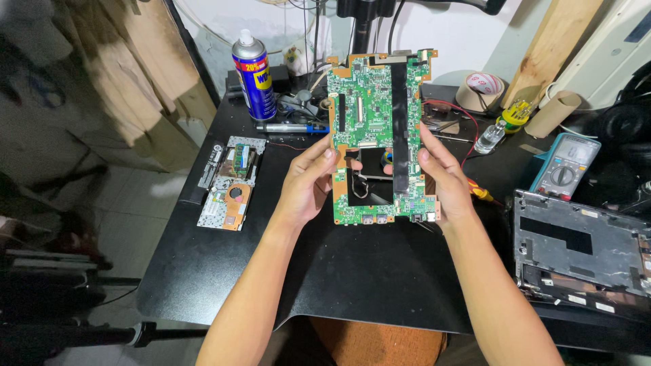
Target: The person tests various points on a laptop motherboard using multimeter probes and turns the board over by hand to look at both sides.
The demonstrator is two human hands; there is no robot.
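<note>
Above the middle of the black desk mat [380, 271], a green circuit board [380, 139] is held upright, tilted a bit, long side vertical, w/ a rectangular cut-out in its lower half. Left hand [308, 183] grips the board's left edge, thumb on the front near the cut-out, fingers curled behind. Right hand [441, 179] clamps the right edge the same way, thumb on the front, fingers behind. Both grips are closed on the board; it touches nothing else.

Around it: blue/yellow spray can [254, 78] stands upright at the mat's far left, just behind a blue-handled tool [295, 127] lying flat. Left of the hands, well apart, lies a smaller board w/ copper heatsink and fan [230, 183], flat near the mat edge. Behind the held board, partly hidden by it, sits a clutter of cables and small tools; can't tell them apart. Far right: roll of tape [480, 88], a cardboard tube [553, 114], a small clear bottle [489, 137], red wire looping nearby. A teal multimeter [564, 166] lies right of the right hand, and a grey laptop shell [583, 247] sits at the right edge, near the right forearm but not touching. A wooden plank [553, 47] leans on the wall.
</note>
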